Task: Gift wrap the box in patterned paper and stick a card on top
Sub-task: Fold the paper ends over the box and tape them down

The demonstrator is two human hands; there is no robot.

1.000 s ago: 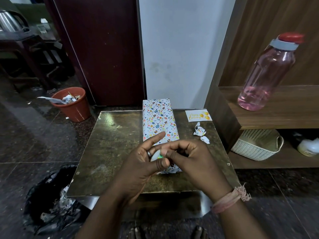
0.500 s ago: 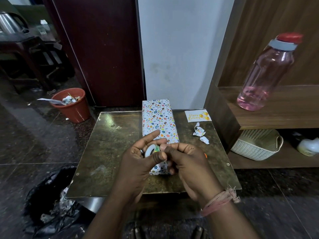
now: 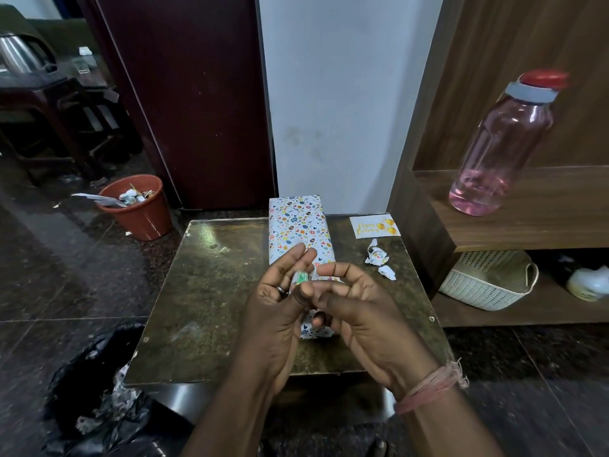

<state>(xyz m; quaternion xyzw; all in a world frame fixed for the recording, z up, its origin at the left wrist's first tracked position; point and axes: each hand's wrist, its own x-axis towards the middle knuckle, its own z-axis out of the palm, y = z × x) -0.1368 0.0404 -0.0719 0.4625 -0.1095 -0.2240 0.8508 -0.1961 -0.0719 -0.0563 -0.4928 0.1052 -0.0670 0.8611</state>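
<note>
The box [image 3: 298, 227], wrapped in white paper with coloured dots, lies lengthwise on the small dark table [image 3: 217, 291]; its near end is hidden behind my hands. My left hand [image 3: 280, 301] holds a small tape roll [image 3: 301, 278] with a green edge between thumb and fingers, above the box. My right hand [image 3: 359, 311] is beside it, fingertips curled at the roll, pinching at the tape end. A white "Happy Birthday" card [image 3: 375, 225] lies flat at the table's far right corner.
Torn paper scraps [image 3: 377, 257] lie near the card. A wooden shelf on the right carries a pink bottle [image 3: 504, 150], with a white basket [image 3: 487, 282] below. An orange bin [image 3: 138, 209] stands on the floor far left; a black rubbish bag [image 3: 95, 397] sits near left.
Both hands have risen slightly and shifted toward me over the box. The tape roll has turned in my left hand, and my right fingers have spread a little.
</note>
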